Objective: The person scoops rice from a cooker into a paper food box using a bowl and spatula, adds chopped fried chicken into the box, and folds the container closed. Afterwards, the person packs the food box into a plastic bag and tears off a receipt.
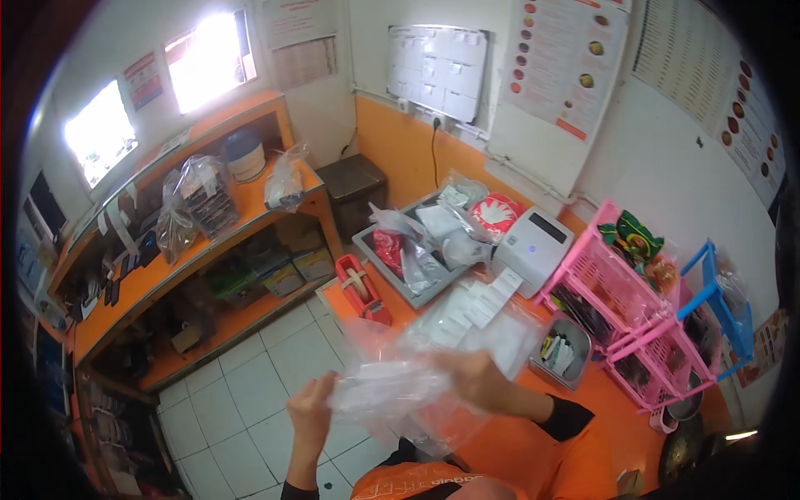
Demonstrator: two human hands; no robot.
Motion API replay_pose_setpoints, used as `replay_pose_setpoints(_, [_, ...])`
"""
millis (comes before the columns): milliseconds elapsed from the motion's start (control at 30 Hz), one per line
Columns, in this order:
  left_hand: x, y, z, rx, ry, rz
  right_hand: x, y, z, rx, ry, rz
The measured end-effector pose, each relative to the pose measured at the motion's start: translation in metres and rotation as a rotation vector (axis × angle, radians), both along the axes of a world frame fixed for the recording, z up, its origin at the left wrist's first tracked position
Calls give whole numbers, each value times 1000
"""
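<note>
A clear plastic bag (387, 390), creased and partly blurred, is stretched between my two hands in front of my body. My left hand (312, 407) is closed on its left edge. On the other side my right hand (482, 381) grips the right part, its fingertips partly hidden by the plastic. Whether the bag contains anything, I cannot tell. Just beyond it, more clear plastic bags (515, 337) and white paper slips (479, 304) lie on the orange table (525, 450).
A red tape dispenser (362, 290), a grey tray (417, 293) of packets, and a white label printer (535, 247) stand behind. To the right are a metal container (567, 367) of pens and pink baskets (612, 279). An orange counter (179, 262) runs along the left.
</note>
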State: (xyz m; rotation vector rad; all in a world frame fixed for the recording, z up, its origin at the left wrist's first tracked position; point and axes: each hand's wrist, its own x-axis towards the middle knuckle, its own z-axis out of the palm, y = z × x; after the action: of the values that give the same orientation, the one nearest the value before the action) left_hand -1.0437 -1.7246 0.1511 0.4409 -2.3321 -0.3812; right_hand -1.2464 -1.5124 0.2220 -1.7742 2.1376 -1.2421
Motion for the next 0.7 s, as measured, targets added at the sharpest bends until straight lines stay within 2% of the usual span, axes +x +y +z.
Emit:
replay_pose_setpoints(33, [6, -15, 7, 173, -17, 108, -20, -9, -13, -185, -369, -144])
replay_pose_setpoints(67, [10, -28, 10, 345, -26, 218, -31, -18, 39, -208, -517, -110])
replay_pose_setpoints(100, [14, -38, 7, 346, -21, 231, -42, -31, 32, -204, -515, -97])
replay_pose_setpoints(167, [33, -47, -5, 237, 40, 253, -62, -56, 5, 102, -409, 209])
replay_pose_setpoints(200, [48, -59, -9, 395, -62, 354, -76, -63, 9, 357, -599, 438])
replay_pose_setpoints(233, [58, -64, -10, 398, -66, 362, -87, -70, -10, 362, -603, 445])
replay_pose_setpoints(300, [74, -67, 5, 394, -15, 415, -133, -100, -82, 260, -607, 217])
replay_pose_setpoints(333, [92, -73, -1, 511, -182, 441, -165, -124, -141, 227, -419, -75])
replay_pose_setpoints(367, [92, -73, 1, 510, -179, 447, -184, -139, -185, 187, -232, -365])
replay_pose_setpoints(400, [92, -71, 6, 415, -196, 308, -177, -143, -193, 186, -237, -361])
replay_pose_setpoints(433, [91, -70, 12, 318, -214, 168, -166, -152, -199, 238, 112, -568])
replay_pose_setpoints(467, [85, -66, 24, 311, -218, 170, -160, -158, -202, 283, 466, -767])
replay_pose_setpoints(533, [69, -60, 51, 344, -530, 42, -165, -159, -206, 282, 370, -781])
replay_pose_setpoints(600, [66, -64, 52, 240, -605, 54, -166, -157, -196, 277, 281, -797])
replay_pose_setpoints(667, [61, -65, 60, 137, -676, 63, -168, -148, -178, 64, 105, -735])
replay_pose_setpoints(700, [56, -66, 68, 142, -686, 72, -171, -144, -168, 57, 106, -740])
